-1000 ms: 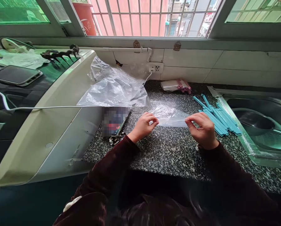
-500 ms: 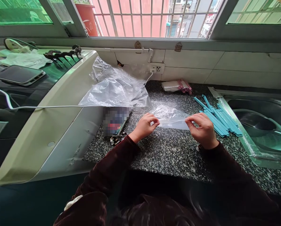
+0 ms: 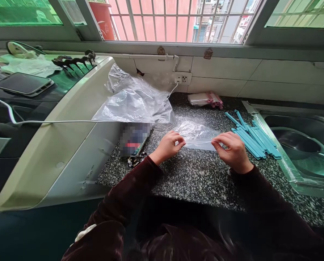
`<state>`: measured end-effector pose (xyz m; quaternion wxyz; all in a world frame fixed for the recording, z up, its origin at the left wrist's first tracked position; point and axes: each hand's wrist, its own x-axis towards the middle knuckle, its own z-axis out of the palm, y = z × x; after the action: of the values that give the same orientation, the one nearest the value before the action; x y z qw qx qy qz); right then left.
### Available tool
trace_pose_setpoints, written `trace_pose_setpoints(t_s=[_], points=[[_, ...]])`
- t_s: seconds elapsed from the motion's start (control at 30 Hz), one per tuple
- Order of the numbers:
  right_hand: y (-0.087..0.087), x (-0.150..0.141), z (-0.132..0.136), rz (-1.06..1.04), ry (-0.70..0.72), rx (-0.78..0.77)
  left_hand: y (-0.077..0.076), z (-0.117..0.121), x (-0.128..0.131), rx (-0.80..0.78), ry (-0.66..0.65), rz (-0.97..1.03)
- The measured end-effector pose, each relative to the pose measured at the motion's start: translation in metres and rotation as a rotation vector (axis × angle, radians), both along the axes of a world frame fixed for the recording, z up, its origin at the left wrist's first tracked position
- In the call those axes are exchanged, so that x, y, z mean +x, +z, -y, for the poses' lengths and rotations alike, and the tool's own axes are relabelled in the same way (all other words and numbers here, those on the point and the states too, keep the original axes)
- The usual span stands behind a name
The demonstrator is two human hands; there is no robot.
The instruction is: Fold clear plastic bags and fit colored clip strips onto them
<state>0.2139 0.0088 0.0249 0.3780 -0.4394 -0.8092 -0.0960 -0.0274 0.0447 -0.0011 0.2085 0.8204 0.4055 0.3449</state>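
1. Hand state. I read both hands in the head view as apart from each other, each closed in a pinch on the small clear bag [image 3: 196,132].
2. Left hand. My left hand [image 3: 168,145] pinches the left end of the bag's near edge between thumb and index finger.
3. Right hand. My right hand [image 3: 234,150] pinches the right end of that edge in the same manner. The edge runs nearly straight between the two grips; I cannot tell whether it is sealed.
4. Bag position. The small clear bag extends away from me over the speckled worktop [image 3: 194,181], its far part crinkled.
5. Left zone. A large clear plastic sheet [image 3: 131,105] lies crumpled beyond the left hand. Just in front of it, a phone [image 3: 141,145] rests on the worktop, its screen partly pixelated. A white cable [image 3: 64,121] crosses the pale appliance [image 3: 83,94], on which a dark phone [image 3: 24,84] lies.
6. Right zone. Blue strips [image 3: 252,137] lie in a loose pile beside the right hand, between it and the metal sink [image 3: 286,170].
7. Rear zone. A stack of clear bags with pink edges [image 3: 202,99] lies near the tiled wall [image 3: 221,69], right of the wall socket [image 3: 182,78].
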Motion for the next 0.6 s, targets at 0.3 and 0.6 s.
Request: trace_pose_setpoints(t_s=[0.3, 0.6], points=[[0.005, 0.008, 0.000, -0.129, -0.038, -0.005, 0.008, -0.011, -0.018, -0.440, 0.014, 0.380], [0.001, 0.009, -0.004, -0.127, -0.068, -0.010, 0.012, -0.007, -0.014, -0.515, 0.047, 0.515]])
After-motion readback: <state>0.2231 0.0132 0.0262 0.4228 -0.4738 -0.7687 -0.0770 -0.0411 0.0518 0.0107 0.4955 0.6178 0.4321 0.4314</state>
